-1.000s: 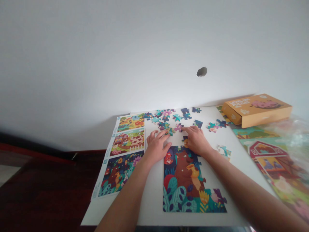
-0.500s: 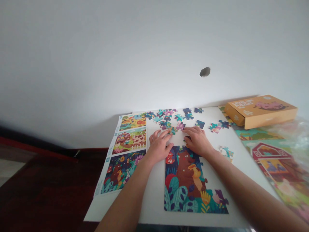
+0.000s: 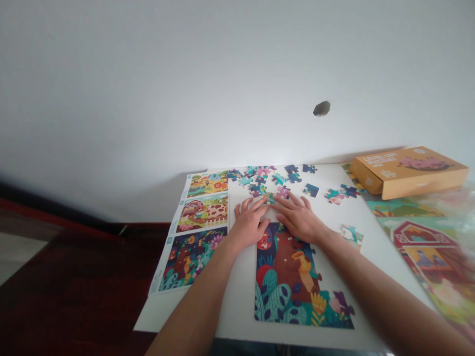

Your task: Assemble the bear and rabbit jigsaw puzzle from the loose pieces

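Observation:
A partly joined jigsaw puzzle (image 3: 287,282) with a brown bear lies flat before me. Above its top edge, my left hand (image 3: 249,223) rests palm down with fingers spread; its fingertips touch a green puzzle piece (image 3: 269,198). My right hand (image 3: 301,218) is close beside it, fingers stretched out and lying over the puzzle's top edge. Its fingertips reach the table near a pink puzzle piece (image 3: 283,192). Whatever lies under the right palm is hidden. Farther back are several loose pieces, among them a dark blue piece (image 3: 310,190).
A picture sheet (image 3: 178,227) with three scenes lies left on the white table (image 3: 237,306). At the right are an orange puzzle box (image 3: 411,170), a barn picture (image 3: 426,247) and clear plastic (image 3: 456,210). A white penguin piece (image 3: 352,234) lies right of my hand.
My right hand has moved left, closer to my left hand, covering more of the gap above the bear puzzle. The dark piece seen under it earlier is now hidden. The view has shifted slightly.

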A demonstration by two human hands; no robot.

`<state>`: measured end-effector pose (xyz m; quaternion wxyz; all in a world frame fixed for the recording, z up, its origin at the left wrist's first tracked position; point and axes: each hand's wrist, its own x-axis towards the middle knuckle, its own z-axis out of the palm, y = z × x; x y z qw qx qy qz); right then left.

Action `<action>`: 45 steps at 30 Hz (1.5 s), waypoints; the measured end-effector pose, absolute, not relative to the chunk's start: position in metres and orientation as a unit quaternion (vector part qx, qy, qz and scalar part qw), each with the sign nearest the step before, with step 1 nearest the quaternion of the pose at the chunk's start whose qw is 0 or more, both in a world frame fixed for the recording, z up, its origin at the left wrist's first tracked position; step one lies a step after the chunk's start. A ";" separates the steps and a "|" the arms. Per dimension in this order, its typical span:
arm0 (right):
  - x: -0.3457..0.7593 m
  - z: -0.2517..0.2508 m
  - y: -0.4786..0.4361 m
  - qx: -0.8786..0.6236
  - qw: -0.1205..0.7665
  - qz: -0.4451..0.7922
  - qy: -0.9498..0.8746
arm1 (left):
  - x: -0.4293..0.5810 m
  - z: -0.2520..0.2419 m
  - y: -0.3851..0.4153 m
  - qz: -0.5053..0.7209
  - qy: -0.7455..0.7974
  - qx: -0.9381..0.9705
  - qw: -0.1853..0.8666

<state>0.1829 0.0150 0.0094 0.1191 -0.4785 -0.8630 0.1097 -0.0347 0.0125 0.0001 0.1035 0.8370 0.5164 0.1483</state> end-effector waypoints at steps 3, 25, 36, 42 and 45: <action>0.183 0.007 0.015 -0.490 0.110 0.109 -0.858 | -0.034 0.001 0.012 0.148 0.518 0.837 0.101; 0.187 0.007 0.019 -0.644 0.177 0.047 -0.743 | -0.037 0.003 0.014 0.184 0.545 0.816 0.053; 0.190 -0.005 0.024 -0.553 0.240 0.058 -0.796 | -0.034 0.009 0.012 0.188 0.499 0.841 0.090; 0.184 -0.008 0.022 -0.519 0.204 0.062 -0.828 | -0.033 0.007 0.012 0.187 0.476 0.853 0.104; 0.182 -0.008 0.021 -0.517 0.201 0.060 -0.830 | -0.030 0.007 0.009 0.183 0.476 0.854 0.105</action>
